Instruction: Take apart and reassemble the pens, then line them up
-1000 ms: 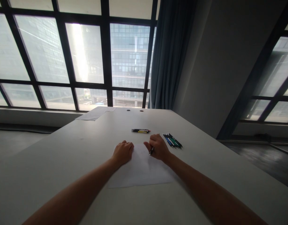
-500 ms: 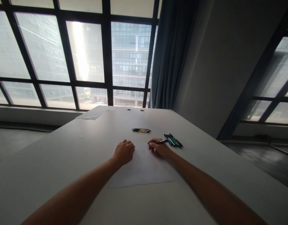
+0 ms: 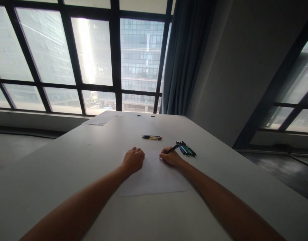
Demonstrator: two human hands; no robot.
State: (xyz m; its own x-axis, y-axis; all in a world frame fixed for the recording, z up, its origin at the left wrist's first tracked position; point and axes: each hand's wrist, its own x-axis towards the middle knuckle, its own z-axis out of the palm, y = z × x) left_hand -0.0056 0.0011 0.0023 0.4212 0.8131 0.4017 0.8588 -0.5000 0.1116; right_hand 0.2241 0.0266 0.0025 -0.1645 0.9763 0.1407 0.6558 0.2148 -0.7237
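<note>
A white sheet of paper (image 3: 154, 182) lies on the table in front of me. My left hand (image 3: 133, 160) rests palm down on the sheet's upper left part, its fingers lying loosely bent on the paper. In my right hand (image 3: 170, 157), a dark pen (image 3: 172, 149) is pinched between thumb and fingers. It slants up to the right, and its lower end is at the upper right part of the sheet. Any marks on the paper are too faint to make out. Beyond the right hand lies a group of several pens (image 3: 186, 149) with blue, white and green parts.
A smaller bunch of pens (image 3: 152, 137), one of them yellow, lies farther up the white table (image 3: 113, 144). More papers (image 3: 101, 118) lie at the far left corner. Two round dark discs (image 3: 145, 116) are near the far edge, before a window and a blue curtain (image 3: 177, 67).
The pen in my right hand has tipped to a steeper slant, its upper end rising. My left hand has stayed in place on the paper. The view has shifted slightly.
</note>
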